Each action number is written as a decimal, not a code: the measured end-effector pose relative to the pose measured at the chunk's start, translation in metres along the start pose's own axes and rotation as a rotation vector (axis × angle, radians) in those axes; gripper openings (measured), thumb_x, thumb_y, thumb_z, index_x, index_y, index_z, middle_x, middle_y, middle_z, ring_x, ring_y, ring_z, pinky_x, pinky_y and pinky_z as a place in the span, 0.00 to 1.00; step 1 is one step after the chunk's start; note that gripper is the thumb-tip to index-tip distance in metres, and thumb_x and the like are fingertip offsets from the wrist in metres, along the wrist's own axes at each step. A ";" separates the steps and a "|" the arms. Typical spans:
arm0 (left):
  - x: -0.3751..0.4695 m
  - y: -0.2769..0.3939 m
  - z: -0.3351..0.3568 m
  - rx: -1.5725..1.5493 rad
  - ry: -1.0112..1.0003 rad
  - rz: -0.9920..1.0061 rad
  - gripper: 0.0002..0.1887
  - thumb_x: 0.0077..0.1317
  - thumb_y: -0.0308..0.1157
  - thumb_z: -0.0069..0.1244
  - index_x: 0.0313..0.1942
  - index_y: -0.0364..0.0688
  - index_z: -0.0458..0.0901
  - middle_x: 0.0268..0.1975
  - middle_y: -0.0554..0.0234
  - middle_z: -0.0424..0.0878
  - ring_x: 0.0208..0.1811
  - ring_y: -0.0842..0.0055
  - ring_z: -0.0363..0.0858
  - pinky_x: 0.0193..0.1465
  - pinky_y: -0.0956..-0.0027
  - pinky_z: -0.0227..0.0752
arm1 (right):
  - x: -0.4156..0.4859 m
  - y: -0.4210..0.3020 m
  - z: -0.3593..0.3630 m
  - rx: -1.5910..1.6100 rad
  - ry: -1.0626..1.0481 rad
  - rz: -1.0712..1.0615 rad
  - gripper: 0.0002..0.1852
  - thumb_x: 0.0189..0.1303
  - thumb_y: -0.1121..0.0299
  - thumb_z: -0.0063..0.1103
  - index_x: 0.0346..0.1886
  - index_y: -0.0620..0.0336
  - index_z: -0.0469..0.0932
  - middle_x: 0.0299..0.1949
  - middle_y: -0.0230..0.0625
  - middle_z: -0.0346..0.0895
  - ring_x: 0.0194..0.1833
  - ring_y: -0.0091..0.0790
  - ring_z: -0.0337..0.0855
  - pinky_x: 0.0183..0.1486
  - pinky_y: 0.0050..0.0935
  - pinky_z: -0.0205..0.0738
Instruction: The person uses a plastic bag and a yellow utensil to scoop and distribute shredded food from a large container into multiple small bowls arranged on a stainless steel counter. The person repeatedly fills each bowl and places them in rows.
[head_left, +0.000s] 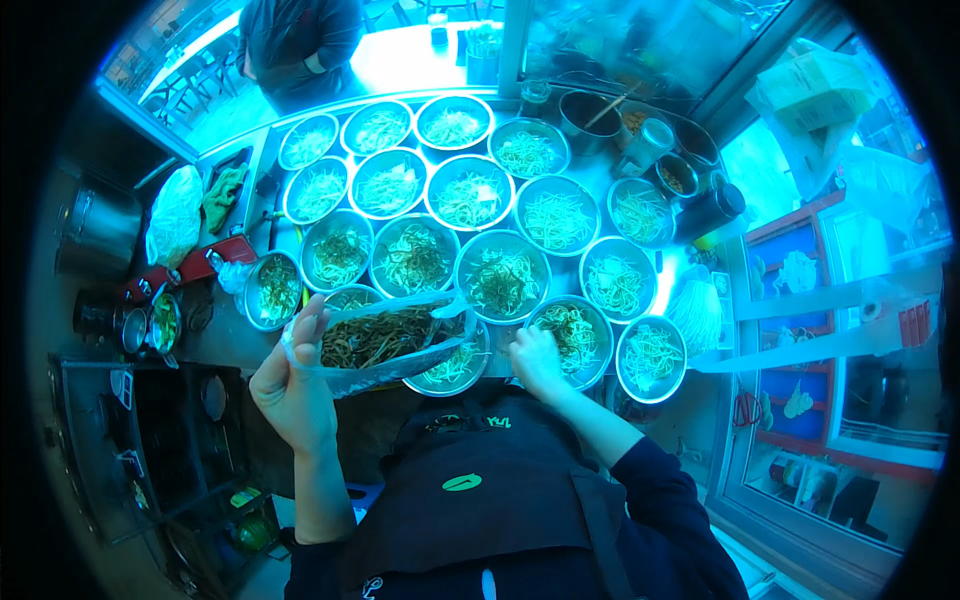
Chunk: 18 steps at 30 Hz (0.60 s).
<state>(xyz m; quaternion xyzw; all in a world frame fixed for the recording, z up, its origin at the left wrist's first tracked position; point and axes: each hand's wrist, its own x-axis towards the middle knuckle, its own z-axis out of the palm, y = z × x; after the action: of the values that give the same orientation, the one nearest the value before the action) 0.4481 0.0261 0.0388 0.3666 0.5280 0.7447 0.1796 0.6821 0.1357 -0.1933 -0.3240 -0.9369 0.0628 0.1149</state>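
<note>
My left hand (296, 375) grips an open clear plastic bag (397, 367) full of dark shredded strips (375, 335), which look like seaweed. The bag is tilted over the front bowls and partly hides two of them. At the near rim of a metal bowl (600, 352) of pale shreds topped with dark strips is my right hand (536, 356); its fingertips are hidden, so whether they hold anything does not show. Dark strips also lie in the bowl (502, 281) just behind, in another bowl (416, 259) left of that, and in a few more.
Several metal bowls (469, 193) of pale shreds stand close together in rows. A pot (590, 120) with a stick in it and a jar (649, 142) are at the back right. Left are a red-handled rack edge (202, 262) and a white bag (176, 214). A person (296, 52) stands beyond the counter.
</note>
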 end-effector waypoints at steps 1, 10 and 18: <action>0.000 0.000 -0.002 0.005 0.007 -0.003 0.14 0.56 0.32 0.50 0.39 0.30 0.76 0.43 0.43 0.75 0.47 0.63 0.74 0.52 0.61 0.68 | -0.001 -0.009 0.008 -0.007 -0.008 -0.025 0.03 0.38 0.70 0.51 0.14 0.55 0.72 0.24 0.34 0.64 0.34 0.34 0.66 0.34 0.31 0.59; 0.022 0.002 -0.019 -0.012 -0.157 -0.013 0.14 0.57 0.31 0.49 0.40 0.31 0.76 0.44 0.42 0.75 0.48 0.64 0.73 0.52 0.63 0.67 | 0.007 -0.020 0.059 -0.357 -0.216 0.054 0.06 0.38 0.70 0.52 0.20 0.56 0.78 0.28 0.31 0.67 0.39 0.31 0.65 0.44 0.26 0.56; 0.039 -0.002 -0.020 -0.101 -0.220 -0.001 0.13 0.57 0.30 0.49 0.40 0.30 0.76 0.44 0.41 0.74 0.47 0.63 0.74 0.52 0.62 0.67 | 0.008 -0.032 0.006 -0.097 -0.040 0.383 0.06 0.30 0.68 0.58 0.15 0.59 0.75 0.27 0.35 0.68 0.37 0.35 0.66 0.38 0.32 0.59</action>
<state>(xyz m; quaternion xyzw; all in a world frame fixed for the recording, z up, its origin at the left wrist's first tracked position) 0.4074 0.0395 0.0476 0.4363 0.4670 0.7256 0.2551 0.6560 0.1155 -0.1915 -0.5003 -0.8621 0.0445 0.0666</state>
